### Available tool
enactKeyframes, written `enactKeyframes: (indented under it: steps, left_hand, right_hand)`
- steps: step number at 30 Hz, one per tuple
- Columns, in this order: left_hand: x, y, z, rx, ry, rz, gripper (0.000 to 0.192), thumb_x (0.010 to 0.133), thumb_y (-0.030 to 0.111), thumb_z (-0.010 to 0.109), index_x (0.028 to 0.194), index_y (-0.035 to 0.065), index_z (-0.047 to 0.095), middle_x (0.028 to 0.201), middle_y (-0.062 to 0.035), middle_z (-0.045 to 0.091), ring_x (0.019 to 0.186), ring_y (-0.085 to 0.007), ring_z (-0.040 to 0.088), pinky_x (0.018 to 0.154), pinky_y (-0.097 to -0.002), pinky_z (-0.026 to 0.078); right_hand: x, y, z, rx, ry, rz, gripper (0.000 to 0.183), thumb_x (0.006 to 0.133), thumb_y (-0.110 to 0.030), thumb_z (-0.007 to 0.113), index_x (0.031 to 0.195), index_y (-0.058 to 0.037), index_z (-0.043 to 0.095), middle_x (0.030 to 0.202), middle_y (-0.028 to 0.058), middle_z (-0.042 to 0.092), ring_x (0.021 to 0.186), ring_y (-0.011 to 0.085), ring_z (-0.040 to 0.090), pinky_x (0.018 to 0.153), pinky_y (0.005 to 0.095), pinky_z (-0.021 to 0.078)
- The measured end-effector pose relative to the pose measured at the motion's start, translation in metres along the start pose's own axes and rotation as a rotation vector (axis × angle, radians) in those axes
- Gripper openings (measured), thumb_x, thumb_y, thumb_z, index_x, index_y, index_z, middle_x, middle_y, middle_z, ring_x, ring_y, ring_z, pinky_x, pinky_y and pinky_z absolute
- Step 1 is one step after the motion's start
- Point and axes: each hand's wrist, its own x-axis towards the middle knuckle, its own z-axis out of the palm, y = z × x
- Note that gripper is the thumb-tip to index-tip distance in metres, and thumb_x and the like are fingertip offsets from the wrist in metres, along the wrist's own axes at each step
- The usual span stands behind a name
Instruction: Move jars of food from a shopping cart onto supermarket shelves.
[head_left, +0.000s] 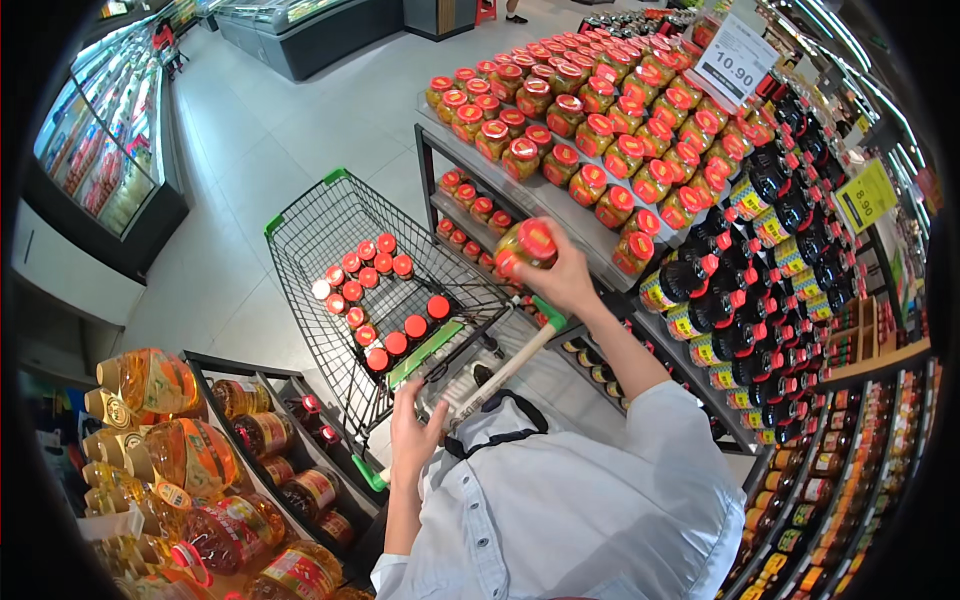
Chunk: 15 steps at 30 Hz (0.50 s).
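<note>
My right hand (562, 274) grips red-lidded glass jars (529, 244) between the cart and the display shelf; two lids show, blurred by motion. Over the near end of the wire shopping cart (300, 300), beside its handle (510, 367), my left hand (416, 427) is held with fingers apart and nothing in it. Inside the cart, several red-lidded jars (367, 277) stand in rows along the far and left parts. Several jars with plain red lids (415, 325) form a row at the near side. More red-lidded jars (592, 135) cover the sloping display top at the upper right.
Dark bottles with red caps (697, 300) are stacked right of the jars, under price signs (735, 60). Large cooking oil bottles (187, 457) stand at the lower left. A refrigerated case (105, 150) lines the left, a freezer (300, 37) the back. A person (166, 45) is far off.
</note>
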Motion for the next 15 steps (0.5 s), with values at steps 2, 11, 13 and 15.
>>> enactKeyframes:
  steps: [2, 11, 13, 15]
  left_hand:
    - [-0.013, -0.014, 0.001, 0.095, -0.047, -0.08, 0.05, 0.083, 0.015, 0.077, 0.125, -0.0031, 0.056, 0.123, -0.0208, 0.06, 0.112, -0.0349, 0.06, 0.094, -0.0413, 0.049]
    - [-0.059, -0.042, 0.023, 0.227, 0.062, -0.398, 0.04, 0.089, 0.024, 0.071, 0.118, -0.0032, 0.062, 0.109, -0.0208, 0.068, 0.102, -0.0364, 0.066, 0.089, -0.0422, 0.051]
    - [-0.057, -0.046, 0.029, 0.229, 0.105, -0.417, 0.04, 0.089, 0.024, 0.071, 0.117, -0.0028, 0.063, 0.108, -0.0203, 0.069, 0.101, -0.0365, 0.067, 0.089, -0.0422, 0.051]
    - [-0.055, -0.046, 0.031, 0.232, 0.141, -0.425, 0.039, 0.088, 0.024, 0.072, 0.116, -0.0024, 0.063, 0.106, -0.0198, 0.069, 0.099, -0.0365, 0.067, 0.088, -0.0422, 0.052]
  right_hand:
    - [0.046, 0.06, -0.019, -0.227, 0.137, -0.112, 0.074, 0.074, -0.028, 0.083, 0.136, -0.0062, 0.048, 0.117, 0.0212, 0.064, 0.111, 0.0361, 0.063, 0.094, 0.0424, 0.0501]
    - [0.145, 0.178, -0.027, -0.445, 0.124, 0.079, 0.083, 0.076, -0.025, 0.082, 0.147, -0.0115, 0.04, 0.127, 0.0226, 0.044, 0.116, 0.0391, 0.054, 0.1, 0.0432, 0.0467]
    - [0.147, 0.188, -0.025, -0.464, 0.134, 0.114, 0.086, 0.076, -0.026, 0.082, 0.149, -0.0127, 0.038, 0.129, 0.0237, 0.041, 0.118, 0.0402, 0.052, 0.102, 0.0437, 0.046]
    - [0.148, 0.198, -0.022, -0.461, 0.138, 0.137, 0.089, 0.075, -0.027, 0.083, 0.15, -0.0129, 0.037, 0.129, 0.0246, 0.042, 0.118, 0.0405, 0.052, 0.102, 0.0437, 0.0459]
